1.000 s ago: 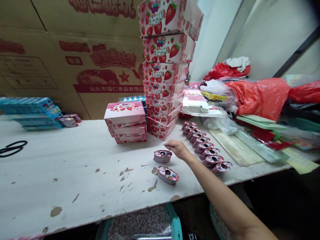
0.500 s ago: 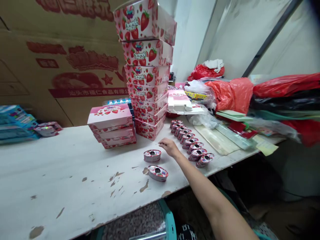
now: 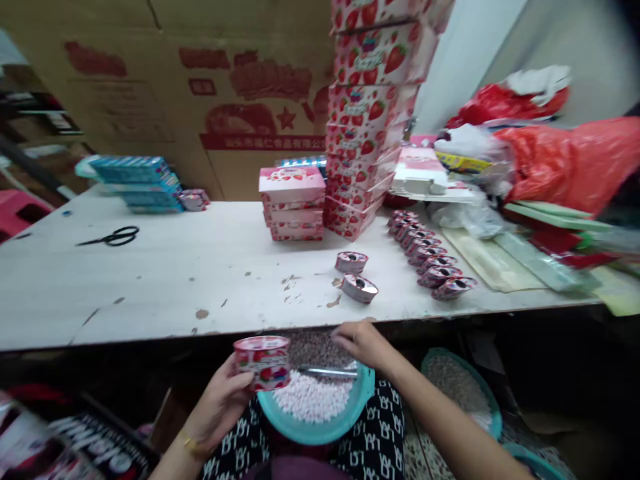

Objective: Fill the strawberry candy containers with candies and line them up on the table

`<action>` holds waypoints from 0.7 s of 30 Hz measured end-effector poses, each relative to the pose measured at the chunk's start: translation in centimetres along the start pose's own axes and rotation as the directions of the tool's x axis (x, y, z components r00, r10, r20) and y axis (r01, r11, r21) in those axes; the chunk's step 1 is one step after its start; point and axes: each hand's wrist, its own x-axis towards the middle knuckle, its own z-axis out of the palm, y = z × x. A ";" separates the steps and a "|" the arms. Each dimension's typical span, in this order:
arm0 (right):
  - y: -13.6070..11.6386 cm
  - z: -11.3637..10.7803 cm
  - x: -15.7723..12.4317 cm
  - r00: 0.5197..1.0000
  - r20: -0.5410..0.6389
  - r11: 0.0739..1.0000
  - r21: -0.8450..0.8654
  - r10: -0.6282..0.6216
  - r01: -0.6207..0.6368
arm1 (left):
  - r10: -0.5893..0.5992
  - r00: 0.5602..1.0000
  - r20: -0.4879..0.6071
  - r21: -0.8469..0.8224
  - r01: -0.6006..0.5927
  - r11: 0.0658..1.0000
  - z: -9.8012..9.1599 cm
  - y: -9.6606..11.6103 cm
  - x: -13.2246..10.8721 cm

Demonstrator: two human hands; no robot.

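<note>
Both our hands are near the round teal plastic basin (image 3: 317, 436) at our lap, presumably set there to keep its small pale pellets (image 3: 315, 400) within easy reach. Our left hand (image 3: 225, 395) grasps an oval carton with red-and-pink strawberry print (image 3: 263, 363) by its left side, over the basin's left rim; we judge that this grip leaves the top unobstructed. Our right hand (image 3: 364, 341) hangs over the far right of the basin with fingers curled; we cannot tell whether anything is pinched there. A shiny metal tool (image 3: 327, 372) lies across the pellets.

The held carton stands nearly upright, its printed wall towards us, its oval's long axis running side to side across our view. On the white, chipped tabletop (image 3: 165, 287), two oval cartons with dark round holes (image 3: 351, 265) sit beyond the basin, the nearer one slanted, its right end closer to us. To their right, a row of similar cartons (image 3: 425, 255) runs away from us, probably lined up to save space.
</note>
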 end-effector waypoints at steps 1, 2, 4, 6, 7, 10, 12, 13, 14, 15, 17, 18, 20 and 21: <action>-0.4 2.7 -1.5 0.990 0.117 0.994 -0.089 0.081 -0.070 | -0.022 0.997 0.079 -0.009 0.023 1.000 -0.1 -1.2 0.1; -0.6 5.3 -2.9 0.968 0.187 0.973 -0.189 0.167 -0.131 | -0.039 0.992 0.118 -0.019 0.042 0.999 -0.3 -2.3 0.1; -0.4 9.6 -4.8 0.931 0.226 0.924 -0.323 0.287 -0.206 | -0.088 0.989 0.118 -0.038 0.093 0.995 -0.8 -4.2 -0.1; 0.1 12.2 -5.6 0.919 0.225 0.909 -0.346 0.323 -0.234 | -0.121 0.988 0.097 -0.044 0.125 0.991 -1.2 -5.5 -0.5; 0.3 12.9 -5.7 0.918 0.220 0.908 -0.341 0.329 -0.244 | -0.120 0.988 0.101 -0.031 0.123 0.992 -1.2 -5.8 -0.7; 0.2 13.2 -5.5 0.916 0.198 0.907 -0.317 0.349 -0.277 | -0.084 0.989 0.123 0.033 0.080 0.996 -1.1 -5.7 -1.0; -0.2 12.9 -5.6 0.917 0.185 0.912 -0.287 0.353 -0.293 | -0.066 0.993 0.096 0.069 0.060 0.996 -1.2 -5.3 -1.2; -0.5 12.7 -5.7 0.919 0.178 0.915 -0.271 0.352 -0.298 | -0.065 0.995 0.079 0.087 0.058 0.994 -1.5 -5.2 -1.3; -0.8 12.6 -5.9 0.921 0.169 0.918 -0.257 0.350 -0.302 | -0.076 0.995 0.068 0.116 0.068 0.991 -2.1 -5.3 -1.5; -1.0 12.4 -6.1 0.924 0.156 0.920 -0.248 0.348 -0.305 | -0.097 0.992 0.077 0.159 0.084 0.984 -2.8 -5.6 -1.6; -1.4 12.2 -6.4 0.920 0.140 0.915 -0.235 0.365 -0.327 | -0.160 0.977 0.144 0.276 0.116 0.954 -5.0 -6.9 -1.7; -1.6 12.2 -6.5 0.914 0.140 0.910 -0.231 0.382 -0.345 | -0.192 0.962 0.192 0.340 0.118 0.933 -6.2 -7.6 -1.6; -1.8 12.1 -6.4 0.896 0.144 0.895 -0.230 0.419 -0.382 | -0.222 0.935 0.276 0.448 0.079 0.890 -8.6 -8.5 -1.5; -1.8 12.0 -6.3 0.887 0.150 0.888 -0.232 0.436 -0.398 | -0.232 0.922 0.309 0.487 0.055 0.871 -9.5 -8.5 -1.5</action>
